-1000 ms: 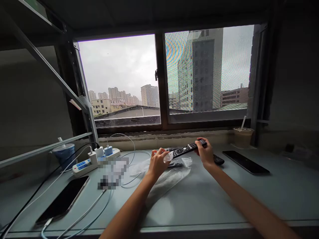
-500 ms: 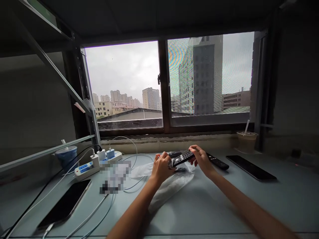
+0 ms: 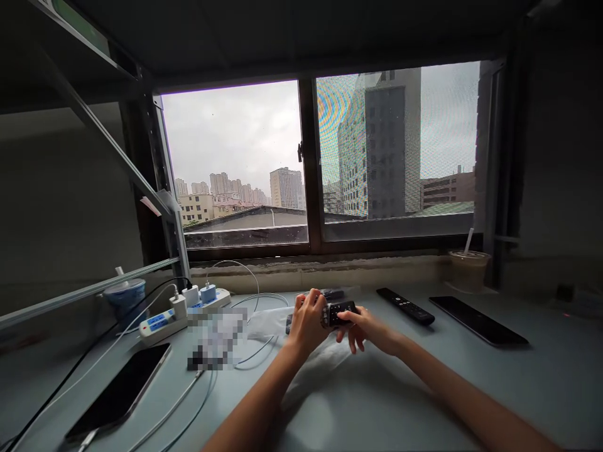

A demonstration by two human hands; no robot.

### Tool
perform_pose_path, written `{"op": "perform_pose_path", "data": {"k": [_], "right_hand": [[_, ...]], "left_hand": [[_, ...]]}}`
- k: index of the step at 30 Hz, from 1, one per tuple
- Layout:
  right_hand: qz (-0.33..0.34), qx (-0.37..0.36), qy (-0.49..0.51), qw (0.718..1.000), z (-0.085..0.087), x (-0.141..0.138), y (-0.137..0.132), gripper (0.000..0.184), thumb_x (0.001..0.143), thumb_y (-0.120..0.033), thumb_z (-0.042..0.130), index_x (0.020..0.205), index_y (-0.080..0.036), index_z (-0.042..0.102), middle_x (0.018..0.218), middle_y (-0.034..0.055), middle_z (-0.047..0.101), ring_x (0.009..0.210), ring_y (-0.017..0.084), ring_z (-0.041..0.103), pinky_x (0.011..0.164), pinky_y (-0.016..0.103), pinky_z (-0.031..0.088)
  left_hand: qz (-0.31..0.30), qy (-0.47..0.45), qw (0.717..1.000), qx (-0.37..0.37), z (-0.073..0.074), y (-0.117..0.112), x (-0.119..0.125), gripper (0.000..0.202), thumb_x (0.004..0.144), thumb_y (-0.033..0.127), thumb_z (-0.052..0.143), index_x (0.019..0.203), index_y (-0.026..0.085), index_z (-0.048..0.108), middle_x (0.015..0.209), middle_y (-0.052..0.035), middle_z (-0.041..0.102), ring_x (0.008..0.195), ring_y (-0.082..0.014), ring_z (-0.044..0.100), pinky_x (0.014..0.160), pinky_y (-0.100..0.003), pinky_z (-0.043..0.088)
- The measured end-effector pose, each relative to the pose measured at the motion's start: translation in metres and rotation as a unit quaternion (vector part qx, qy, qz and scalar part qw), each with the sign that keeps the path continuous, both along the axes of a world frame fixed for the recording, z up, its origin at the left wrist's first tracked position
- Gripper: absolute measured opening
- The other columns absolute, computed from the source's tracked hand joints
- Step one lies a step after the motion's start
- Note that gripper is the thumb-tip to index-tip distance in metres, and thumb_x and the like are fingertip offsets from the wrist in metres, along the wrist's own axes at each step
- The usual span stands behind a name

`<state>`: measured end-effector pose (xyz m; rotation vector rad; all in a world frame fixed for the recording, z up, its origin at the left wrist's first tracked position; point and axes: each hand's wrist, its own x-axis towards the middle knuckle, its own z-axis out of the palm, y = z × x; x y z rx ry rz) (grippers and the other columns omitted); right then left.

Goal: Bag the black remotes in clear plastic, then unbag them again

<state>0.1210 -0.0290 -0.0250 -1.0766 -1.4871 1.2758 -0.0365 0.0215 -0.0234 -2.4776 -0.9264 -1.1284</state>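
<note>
A black remote control (image 3: 340,313) with light-marked buttons is held between both hands above the desk. My left hand (image 3: 308,319) is closed around its left end, so most of that end is hidden. At the right end, the thumb of my right hand (image 3: 370,331) lies across the buttons, its other fingers curled below. Under and left of the hands lies a crumpled clear plastic bag (image 3: 269,323). Just behind the hands is a dark object (image 3: 335,294), partly covered. A second black remote control (image 3: 406,306) rests on the desk to the right.
A black tablet-like slab (image 3: 478,321) and a lidded drink cup (image 3: 468,270) stand at the right. On the left are a power strip (image 3: 162,329) with chargers, a blue cup (image 3: 125,301), a phone (image 3: 120,392) and loose cables. A metal shelf post (image 3: 162,169) rises beside the window.
The held remote control has tilted down and shifted slightly left. My right hand has moved lower and left, its thumb now over the buttons. The second remote control is now more fully visible.
</note>
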Motion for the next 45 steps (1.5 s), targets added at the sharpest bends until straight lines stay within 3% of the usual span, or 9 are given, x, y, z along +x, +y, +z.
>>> {"op": "perform_pose_path", "data": {"k": [6,15,19,22,25,29,32,39,45], "right_hand": [[0.007,0.008,0.003,1.000,0.008,-0.002,-0.003,0.028,0.074,-0.039,0.049,0.075,-0.012,0.054,0.065,0.0077,0.067,0.044,0.013,0.057,0.035,0.020,0.036],[-0.145,-0.022,0.147,0.978,0.020,0.023,-0.001,0.024,0.072,-0.036,0.050,0.062,-0.015,0.053,0.055,0.0059,0.062,0.044,0.010,0.050,0.045,0.022,0.037],[-0.107,-0.057,0.257,0.959,0.019,0.028,0.004,0.041,0.078,-0.051,0.038,0.066,-0.015,0.054,0.060,0.0055,0.061,0.046,0.010,0.049,0.042,0.021,0.032],[-0.077,-0.066,0.291,0.951,0.019,0.028,0.006,0.039,0.078,-0.053,0.041,0.066,-0.018,0.052,0.058,-0.0002,0.055,0.043,0.007,0.041,0.040,0.020,0.028],[-0.052,-0.041,0.267,0.962,0.022,0.027,0.003,0.037,0.077,-0.055,0.047,0.067,-0.020,0.053,0.061,-0.0026,0.051,0.043,0.006,0.033,0.039,0.019,0.024],[-0.038,-0.016,0.174,0.984,0.024,0.027,-0.003,0.044,0.078,-0.062,0.039,0.086,-0.024,0.059,0.092,0.0036,0.056,0.059,0.010,0.046,0.042,0.020,0.030],[-0.028,-0.029,0.142,0.989,0.023,0.028,-0.006,0.049,0.077,-0.064,0.037,0.093,-0.025,0.061,0.101,0.0057,0.056,0.066,0.011,0.050,0.044,0.020,0.034],[-0.021,0.012,0.161,0.987,0.020,0.028,-0.008,0.044,0.078,-0.053,0.050,0.116,-0.032,0.053,0.096,0.0019,0.055,0.063,0.007,0.046,0.048,0.017,0.037],[-0.049,0.020,0.144,0.988,0.011,0.027,-0.002,0.048,0.071,-0.044,0.063,0.117,-0.034,0.053,0.078,-0.0026,0.049,0.056,0.004,0.040,0.046,0.016,0.033]], "left_hand": [[-0.019,-0.007,1.000,0.006,0.001,0.000,0.001,0.033,0.062,0.028,0.067,0.086,0.022,0.045,0.097,-0.0026,0.053,0.087,-0.0181,0.053,0.087,-0.036,0.032],[0.054,0.006,0.997,-0.046,0.006,0.014,-0.014,0.034,0.063,0.026,0.066,0.091,0.022,0.048,0.093,-0.0014,0.059,0.090,-0.0207,0.054,0.084,-0.035,0.033],[0.072,0.023,0.994,-0.081,0.004,0.017,-0.016,0.024,0.070,0.036,0.063,0.086,0.023,0.049,0.090,0.0002,0.063,0.085,-0.0197,0.057,0.077,-0.032,0.034],[0.078,0.015,0.994,-0.078,0.004,0.016,-0.015,0.026,0.072,0.041,0.062,0.086,0.023,0.051,0.087,0.0005,0.064,0.083,-0.0185,0.058,0.075,-0.030,0.035],[0.072,0.008,0.995,-0.064,0.005,0.016,-0.015,0.024,0.072,0.038,0.063,0.088,0.023,0.052,0.086,0.0017,0.064,0.081,-0.0170,0.059,0.073,-0.028,0.036],[0.062,0.013,0.997,-0.046,0.004,0.019,-0.017,0.022,0.072,0.034,0.064,0.088,0.023,0.053,0.086,0.0016,0.064,0.080,-0.0166,0.059,0.071,-0.028,0.037],[0.065,0.016,0.997,-0.038,0.002,0.023,-0.018,0.022,0.071,0.032,0.065,0.087,0.023,0.053,0.086,0.0014,0.063,0.080,-0.0170,0.059,0.072,-0.028,0.038],[0.061,0.016,0.998,-0.021,0.003,0.023,-0.021,0.026,0.069,0.030,0.067,0.088,0.022,0.052,0.086,0.0010,0.061,0.083,-0.0183,0.057,0.074,-0.029,0.038],[0.042,0.013,0.999,-0.031,0.008,0.016,-0.019,0.028,0.066,0.029,0.069,0.087,0.021,0.053,0.087,0.0003,0.061,0.083,-0.0184,0.055,0.075,-0.030,0.038]]}}
